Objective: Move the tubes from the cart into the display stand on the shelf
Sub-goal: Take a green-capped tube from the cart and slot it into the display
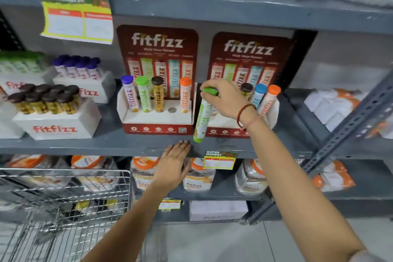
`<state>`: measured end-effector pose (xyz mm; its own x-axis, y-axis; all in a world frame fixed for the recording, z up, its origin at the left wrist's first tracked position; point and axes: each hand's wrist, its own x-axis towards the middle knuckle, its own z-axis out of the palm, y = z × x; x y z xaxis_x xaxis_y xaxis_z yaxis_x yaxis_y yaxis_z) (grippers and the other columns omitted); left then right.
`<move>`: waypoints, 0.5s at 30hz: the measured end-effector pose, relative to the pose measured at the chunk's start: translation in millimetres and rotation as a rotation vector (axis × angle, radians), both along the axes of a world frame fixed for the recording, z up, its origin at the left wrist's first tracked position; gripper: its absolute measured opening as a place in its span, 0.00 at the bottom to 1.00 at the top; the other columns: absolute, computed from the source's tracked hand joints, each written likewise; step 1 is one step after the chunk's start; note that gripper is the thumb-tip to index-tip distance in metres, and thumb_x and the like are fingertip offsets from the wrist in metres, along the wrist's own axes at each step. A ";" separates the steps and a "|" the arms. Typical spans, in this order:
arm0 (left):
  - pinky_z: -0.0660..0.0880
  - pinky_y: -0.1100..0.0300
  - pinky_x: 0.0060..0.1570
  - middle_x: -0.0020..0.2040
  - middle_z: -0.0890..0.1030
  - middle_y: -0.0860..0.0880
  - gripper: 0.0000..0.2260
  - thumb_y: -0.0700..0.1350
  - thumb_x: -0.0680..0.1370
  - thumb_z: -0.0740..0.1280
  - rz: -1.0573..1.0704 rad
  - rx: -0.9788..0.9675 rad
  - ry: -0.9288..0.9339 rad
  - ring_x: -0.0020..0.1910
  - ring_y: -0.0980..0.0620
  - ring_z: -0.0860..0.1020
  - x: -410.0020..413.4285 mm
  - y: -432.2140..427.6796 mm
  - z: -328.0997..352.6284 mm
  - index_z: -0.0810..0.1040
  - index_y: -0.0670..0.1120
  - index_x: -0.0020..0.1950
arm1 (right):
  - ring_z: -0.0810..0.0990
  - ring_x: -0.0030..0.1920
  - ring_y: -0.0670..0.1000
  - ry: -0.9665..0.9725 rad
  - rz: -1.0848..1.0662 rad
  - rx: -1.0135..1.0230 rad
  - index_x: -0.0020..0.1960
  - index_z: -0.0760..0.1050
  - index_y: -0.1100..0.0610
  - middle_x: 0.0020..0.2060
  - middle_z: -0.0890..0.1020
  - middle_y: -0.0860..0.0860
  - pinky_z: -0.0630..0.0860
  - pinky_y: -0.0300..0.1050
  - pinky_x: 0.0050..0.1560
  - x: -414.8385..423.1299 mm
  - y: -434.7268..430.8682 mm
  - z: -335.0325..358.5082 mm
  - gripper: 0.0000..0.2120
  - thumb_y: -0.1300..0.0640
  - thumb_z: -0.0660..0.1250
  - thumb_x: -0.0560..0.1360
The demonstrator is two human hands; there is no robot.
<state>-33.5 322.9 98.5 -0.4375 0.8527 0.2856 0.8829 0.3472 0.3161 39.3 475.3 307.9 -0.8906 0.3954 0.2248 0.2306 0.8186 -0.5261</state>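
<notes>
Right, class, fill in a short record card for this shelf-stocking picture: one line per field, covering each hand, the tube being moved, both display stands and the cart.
right hand: grips the green-capped tube by its cap
green-capped tube: tilted, hanging in front of the right display stand, not in a slot
left hand: flat against the shelf edge, holding nothing
left display stand: four tubes upright, one empty hole
right display stand: three tubes visible, the rest hidden by the hand
cart: wire, lower left

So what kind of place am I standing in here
Most likely a supermarket aisle. Grey metal shelves carry branded display stands of tubes, "Super Market" price tags hang on the shelf edges, and a wire shopping cart stands at lower left.
</notes>
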 end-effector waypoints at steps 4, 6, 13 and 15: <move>0.56 0.48 0.71 0.70 0.69 0.43 0.19 0.45 0.79 0.60 0.000 -0.003 0.016 0.71 0.45 0.65 -0.3 -0.9 -5.7 0.67 0.41 0.69 | 0.75 0.24 0.35 -0.112 0.008 0.030 0.53 0.78 0.60 0.33 0.74 0.44 0.67 0.21 0.23 14.1 12.6 10.6 0.10 0.62 0.65 0.72; 0.56 0.48 0.71 0.70 0.70 0.42 0.20 0.46 0.79 0.59 -0.012 -0.003 0.037 0.70 0.45 0.65 -0.9 -1.9 -6.1 0.67 0.41 0.69 | 0.76 0.29 0.39 -0.138 0.011 0.064 0.50 0.79 0.61 0.35 0.76 0.46 0.69 0.23 0.28 17.7 16.0 12.2 0.09 0.63 0.67 0.70; 0.55 0.46 0.70 0.69 0.70 0.42 0.22 0.47 0.77 0.57 -0.022 -0.007 0.073 0.70 0.44 0.66 0.4 -3.6 -9.0 0.67 0.40 0.69 | 0.76 0.47 0.49 -0.123 -0.023 0.110 0.43 0.80 0.57 0.41 0.80 0.49 0.67 0.44 0.58 20.4 32.9 8.5 0.03 0.60 0.70 0.69; 0.56 0.46 0.70 0.69 0.71 0.41 0.22 0.46 0.76 0.58 -0.021 -0.002 0.077 0.69 0.43 0.67 0.5 -3.5 -8.9 0.67 0.39 0.69 | 0.75 0.54 0.53 -0.125 -0.045 0.124 0.45 0.79 0.56 0.45 0.80 0.49 0.67 0.47 0.61 19.7 36.6 6.0 0.04 0.59 0.70 0.71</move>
<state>-33.0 319.4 89.7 -0.3966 0.8618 0.3164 0.9116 0.3289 0.2466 59.0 512.0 313.9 -0.8967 0.4116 0.1629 0.3259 0.8629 -0.3862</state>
